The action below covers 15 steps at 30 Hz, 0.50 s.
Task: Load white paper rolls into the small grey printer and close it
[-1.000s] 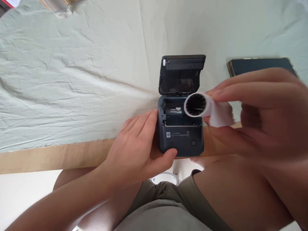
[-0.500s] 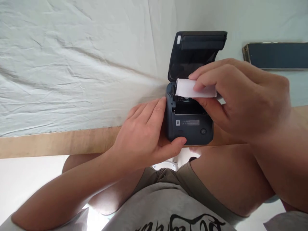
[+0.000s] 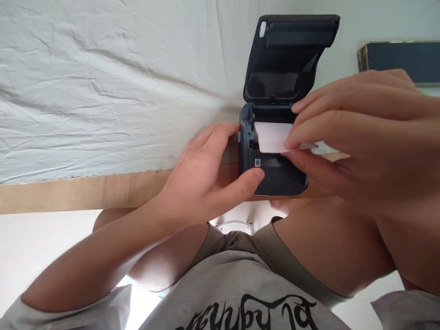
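A dark portable label printer [image 3: 282, 183] lies at the table's front edge, its hinged lid [image 3: 290, 57] raised. Inside the open bay sits a white paper roll [image 3: 273, 136]. My right hand [image 3: 347, 133] pinches the right part of that paper between thumb and fingers, its other fingertips near the hinge. How deep the roll rests in the bay is hard to see. My left hand [image 3: 206, 169] holds the printer's lower left corner, fingers against the left side and thumb over the front face. The printer's right side is partly hidden behind my right hand.
A dark-screened phone [image 3: 405, 62] lies at the right, just beyond my right hand. A pale wrinkled cloth [image 3: 120, 91] covers the table, leaving a bare wooden strip [image 3: 85, 190] along the front edge. My legs are below that edge.
The paper roll has come down from above the bay into it, with my right hand still pinching it. My left thumb now lies higher on the printer's front. The view has shifted slightly.
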Tool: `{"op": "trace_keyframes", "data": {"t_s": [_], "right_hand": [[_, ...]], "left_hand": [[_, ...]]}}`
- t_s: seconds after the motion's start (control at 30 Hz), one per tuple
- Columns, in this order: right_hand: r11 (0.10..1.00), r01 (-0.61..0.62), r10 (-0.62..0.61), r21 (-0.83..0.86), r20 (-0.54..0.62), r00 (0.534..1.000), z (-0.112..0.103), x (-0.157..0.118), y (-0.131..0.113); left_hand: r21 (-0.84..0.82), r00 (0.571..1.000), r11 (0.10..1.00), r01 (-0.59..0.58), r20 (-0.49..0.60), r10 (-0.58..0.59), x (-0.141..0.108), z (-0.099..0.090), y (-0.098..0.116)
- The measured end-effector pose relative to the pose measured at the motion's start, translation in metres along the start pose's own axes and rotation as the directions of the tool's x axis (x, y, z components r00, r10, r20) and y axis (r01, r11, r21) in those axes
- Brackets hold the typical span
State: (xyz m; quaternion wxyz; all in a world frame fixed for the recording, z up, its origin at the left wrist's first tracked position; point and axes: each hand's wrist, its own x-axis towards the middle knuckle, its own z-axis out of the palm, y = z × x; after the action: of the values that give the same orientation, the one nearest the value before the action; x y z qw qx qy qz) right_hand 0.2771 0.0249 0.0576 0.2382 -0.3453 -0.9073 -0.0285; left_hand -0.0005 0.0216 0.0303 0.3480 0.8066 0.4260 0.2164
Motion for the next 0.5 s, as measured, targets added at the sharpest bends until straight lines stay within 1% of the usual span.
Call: {"op": "trace_keyframes", "data": {"t_s": [0.07, 0.13, 0.17, 0.23, 0.33, 0.4, 0.43, 0.47, 0.5], "right_hand": [[0.998, 0.052, -0.053, 0.029, 0.030, 0.998, -0.001, -0.003, -0.003], [0.995, 0.088, -0.091, 0.053, 0.059, 0.994, -0.001, -0.006, -0.005], [0.995, 0.079, -0.084, 0.063, 0.073, 0.994, -0.001, -0.007, -0.007], [0.996, 0.038, -0.043, 0.080, 0.057, 0.997, -0.002, -0.009, -0.009], [0.994, -0.005, -0.001, 0.107, 0.062, 0.998, -0.006, -0.014, -0.006], [0.985, -0.127, 0.123, 0.121, 0.040, 0.992, -0.007, -0.014, 0.001], [0.970, -0.206, 0.206, 0.128, 0.015, 0.978, -0.006, -0.013, 0.006], [0.950, -0.276, 0.284, 0.147, -0.035, 0.958, -0.004, -0.011, 0.010], [0.935, -0.311, 0.328, 0.171, -0.076, 0.942, -0.002, -0.007, 0.014]], "left_hand": [[-0.092, 0.999, 0.995, 0.047, -0.010, -0.048, 0.001, 0.000, 0.003], [-0.144, 0.996, 0.986, 0.082, -0.016, -0.085, 0.003, 0.003, 0.005], [-0.146, 0.995, 0.985, 0.091, -0.020, -0.095, 0.003, 0.006, 0.005], [-0.114, 0.995, 0.990, 0.086, -0.048, -0.092, 0.005, 0.010, 0.005], [-0.049, 0.993, 0.998, 0.040, -0.106, -0.045, 0.008, 0.016, 0.004], [-0.016, 0.993, 1.000, 0.025, -0.113, -0.027, 0.009, 0.017, 0.003], [0.002, 0.994, 0.999, 0.036, -0.104, -0.036, 0.009, 0.017, 0.004], [0.018, 0.994, 0.998, 0.054, -0.095, -0.052, 0.009, 0.017, 0.005], [0.030, 0.994, 0.997, 0.074, -0.088, -0.071, 0.008, 0.017, 0.006]]}}
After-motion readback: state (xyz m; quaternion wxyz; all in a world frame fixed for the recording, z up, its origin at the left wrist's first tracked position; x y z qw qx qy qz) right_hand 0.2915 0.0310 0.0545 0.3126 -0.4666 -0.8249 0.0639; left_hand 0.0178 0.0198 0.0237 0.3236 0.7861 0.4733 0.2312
